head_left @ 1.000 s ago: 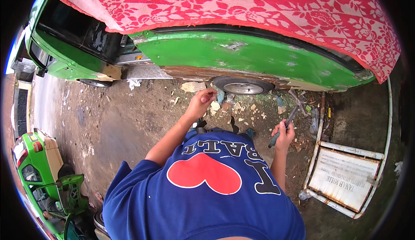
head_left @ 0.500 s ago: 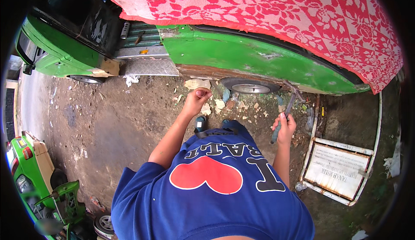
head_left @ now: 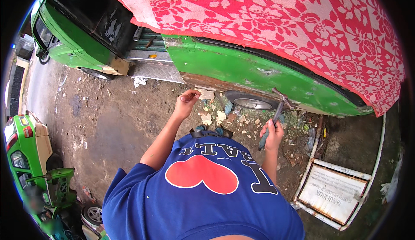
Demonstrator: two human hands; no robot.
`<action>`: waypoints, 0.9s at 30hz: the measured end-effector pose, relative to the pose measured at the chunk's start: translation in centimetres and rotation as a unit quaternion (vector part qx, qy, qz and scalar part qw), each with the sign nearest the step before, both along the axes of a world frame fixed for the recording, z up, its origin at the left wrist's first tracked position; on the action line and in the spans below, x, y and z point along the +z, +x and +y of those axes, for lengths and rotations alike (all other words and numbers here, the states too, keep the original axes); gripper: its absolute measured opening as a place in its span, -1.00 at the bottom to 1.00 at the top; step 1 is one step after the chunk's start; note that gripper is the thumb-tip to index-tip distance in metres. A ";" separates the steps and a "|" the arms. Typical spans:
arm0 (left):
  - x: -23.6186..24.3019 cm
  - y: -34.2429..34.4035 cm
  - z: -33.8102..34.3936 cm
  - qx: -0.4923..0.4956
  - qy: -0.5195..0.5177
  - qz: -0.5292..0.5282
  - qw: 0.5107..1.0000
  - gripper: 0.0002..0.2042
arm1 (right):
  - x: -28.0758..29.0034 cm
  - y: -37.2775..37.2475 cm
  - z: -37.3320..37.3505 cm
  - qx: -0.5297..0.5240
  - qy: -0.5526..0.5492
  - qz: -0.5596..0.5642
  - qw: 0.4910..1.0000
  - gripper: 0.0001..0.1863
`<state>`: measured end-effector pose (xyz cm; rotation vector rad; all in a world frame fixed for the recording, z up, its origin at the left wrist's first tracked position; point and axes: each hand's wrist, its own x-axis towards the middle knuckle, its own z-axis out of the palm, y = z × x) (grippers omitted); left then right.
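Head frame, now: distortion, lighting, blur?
Head view: strong fisheye, black corners, the green bodywork under the red cloth bowed; head view: soft light, no hard shadows on the ground; head view: smudged patches lower left, hammer and right hand readable.

The cloth (head_left: 276,19) is pale pink with a red pattern of flowers and leaves, and red along its edge. The van (head_left: 216,65) is green with whitish scuffs (head_left: 269,72), above a brown strip (head_left: 203,80). The hammer (head_left: 279,110) has a grey shaft and blue-green grip (head_left: 263,142); the piece (head_left: 186,98) in the left hand (head_left: 185,107) is reddish brown. The shirt (head_left: 173,214) is blue, bearing a red heart (head_left: 202,174) edged in white. The sign (head_left: 333,190) is white, rust-stained.
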<state>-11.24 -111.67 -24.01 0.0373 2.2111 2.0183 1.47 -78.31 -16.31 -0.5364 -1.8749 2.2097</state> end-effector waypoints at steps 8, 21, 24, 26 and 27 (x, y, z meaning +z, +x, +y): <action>3.7 -0.1 0.4 0.044 0.022 0.024 0.998 -0.91 | -2.1 -0.1 1.0 0.023 -0.045 -0.040 0.998 -0.85; 8.3 -6.4 -0.2 -0.064 0.018 0.156 0.986 -0.85 | -0.2 -3.8 -2.7 0.035 0.033 -0.016 0.999 -0.82; 10.0 -9.5 -0.1 -0.102 -0.009 0.266 0.959 -0.87 | 0.1 -4.4 -5.9 -0.033 -0.019 -0.002 0.999 -0.81; 10.2 -11.5 0.1 -0.128 0.021 0.264 0.956 -0.86 | 0.2 -4.8 -7.3 -0.066 -0.029 -0.003 0.997 -0.81; 10.4 -12.4 0.0 -0.142 0.031 0.264 0.954 -0.86 | 0.2 -5.0 -8.2 -0.083 -0.039 -0.002 0.996 -0.81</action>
